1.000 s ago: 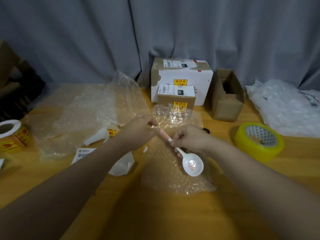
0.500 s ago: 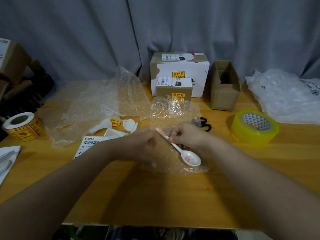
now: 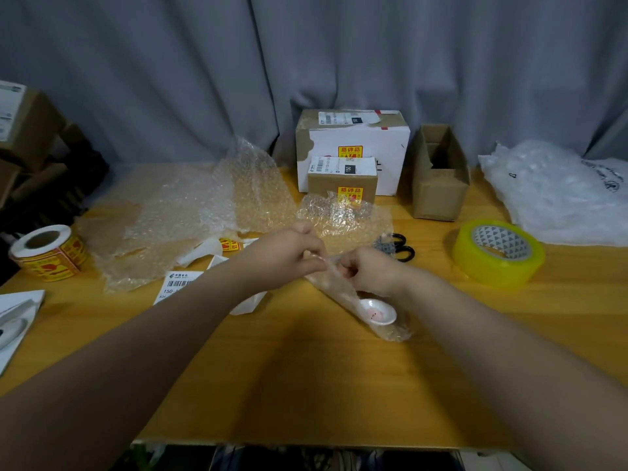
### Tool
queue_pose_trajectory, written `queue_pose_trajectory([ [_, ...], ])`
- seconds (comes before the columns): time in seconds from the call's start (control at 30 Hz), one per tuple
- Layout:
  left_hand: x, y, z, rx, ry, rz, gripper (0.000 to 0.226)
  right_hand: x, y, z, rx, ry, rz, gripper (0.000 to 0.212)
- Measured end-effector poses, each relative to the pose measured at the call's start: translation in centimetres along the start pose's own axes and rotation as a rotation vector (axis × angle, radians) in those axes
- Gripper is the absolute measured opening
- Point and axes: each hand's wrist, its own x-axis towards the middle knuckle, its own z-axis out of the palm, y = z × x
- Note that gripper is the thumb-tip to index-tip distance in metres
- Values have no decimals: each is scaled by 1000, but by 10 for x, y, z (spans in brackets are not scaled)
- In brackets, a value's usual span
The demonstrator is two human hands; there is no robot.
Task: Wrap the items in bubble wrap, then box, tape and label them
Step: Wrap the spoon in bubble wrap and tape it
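Wrapping looks barely under way: the spoon [image 3: 378, 311] lies on the table [image 3: 306, 385] on the bubble wrap [image 3: 396, 333], its handle under a fold and its bowl uncovered. The left hand [image 3: 289, 256] has its grip pinched on the fold's edge, and the right hand [image 3: 372, 270] has its grip curled round the covered handle. The open box [image 3: 440, 185], tape roll [image 3: 498, 254] and sticker roll [image 3: 49, 253] sit untouched, so boxing, taping and labelling this item seem left to do; two sealed boxes [image 3: 353, 137] stand behind.

A white spoon [image 3: 378, 311] with a pink picture in its bowl lies bowl up, slanting toward the near right. A small piece of bubble wrap [image 3: 339, 287] is folded over its handle and lies under its bowl. A yellow tape roll [image 3: 498, 254] lies flat, well to the right. An open brown box [image 3: 440, 178] stands behind. A roll of yellow and red labels [image 3: 47, 253] sits far left.
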Motion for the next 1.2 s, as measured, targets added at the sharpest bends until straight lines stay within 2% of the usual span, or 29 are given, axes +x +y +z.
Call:
queue_pose_trajectory([
  [0.13, 22, 3, 32, 16, 25, -53, 19, 1, 15, 4, 23, 30, -44, 18],
  [0.23, 28, -4, 60, -123, 49, -143, 20, -2, 22, 2, 121, 26, -72, 26],
  [0.33, 27, -13, 76, -158, 127, -185, 20, -11, 24, -10, 230, -31, 2, 33],
  [0.43, 28, -14, 76, -228, 157, -211, 13, -22, 21, -16, 283, -22, 31, 21],
  [0.53, 28, -16, 74, -284, 155, -252, 12, -31, 12, -22, 256, -71, 83, 48],
  [0.6, 27, -17, 73, -304, 184, -294, 23, -30, 11, -24, 88, -170, 33, 52],
  [0.67, 29, -18, 73, -309, 211, -326, 30, -25, 16, -27, 40, -186, 43, 44],
  [0.8, 33, -13, 68, -288, 246, -393, 22, -18, 19, -32, 154, -96, 140, 32],
  [0.83, 33, -11, 66, -165, 261, -359, 22, -15, 20, -31, 174, -80, 147, 23],
  [0.9, 30, -6, 61, 107, 252, -176, 18, -8, 21, -31, 181, -64, 139, 12],
  [0.97, 25, -6, 58, 73, 132, -43, 22, -2, 22, -30, 156, -52, 153, 14],
  [1.07, 18, -13, 55, -97, -53, -52, 41, 3, 24, -30, 151, -31, 197, 18],
  [1.13, 19, -18, 59, -26, -96, -21, 47, 3, 26, -31, 156, -27, 214, 20],
  [1.2, 22, -17, 64, 15, -41, -9, 38, 1, 25, -32, 201, -30, 220, 20],
])
